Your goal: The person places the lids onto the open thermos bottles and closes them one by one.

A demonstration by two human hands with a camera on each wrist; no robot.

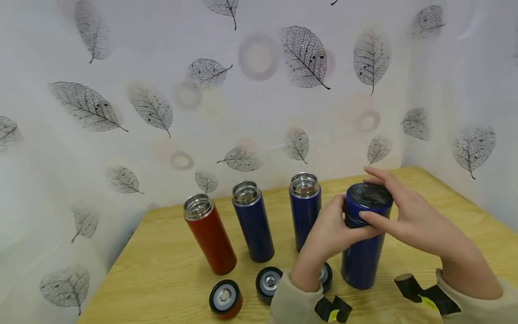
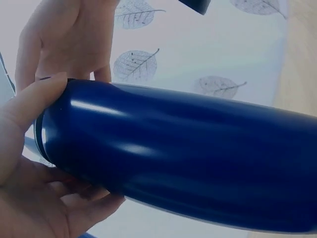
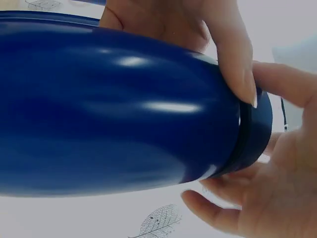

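Note:
A dark blue thermos bottle [image 1: 361, 265] stands upright on the table's right half, its blue-rimmed lid [image 1: 370, 198] with a dark glossy top seated at the mouth. Around the bottle's upper body, just below the lid, my left hand [image 1: 332, 229] grips with the thumb across the front. My right hand [image 1: 422, 220] holds the lid from the right, thumb at its front edge and fingers behind. In the right wrist view the lid [image 3: 258, 131] shows a narrow dark seam against the bottle [image 3: 124, 109]. The left wrist view shows the left thumb [image 2: 42, 99] at the bottle's neck.
Left of the hands stand an open red bottle [image 1: 212, 240] and two open blue bottles [image 1: 254, 229] [image 1: 301, 216]. Several lids lie before them, including a red-sided lid [image 1: 224, 299] and a dark lid [image 1: 269, 283]; another lid [image 1: 325, 274] is partly behind the left wrist. A leaf-printed curtain [image 1: 259, 112] borders the wooden table [image 1: 158, 270].

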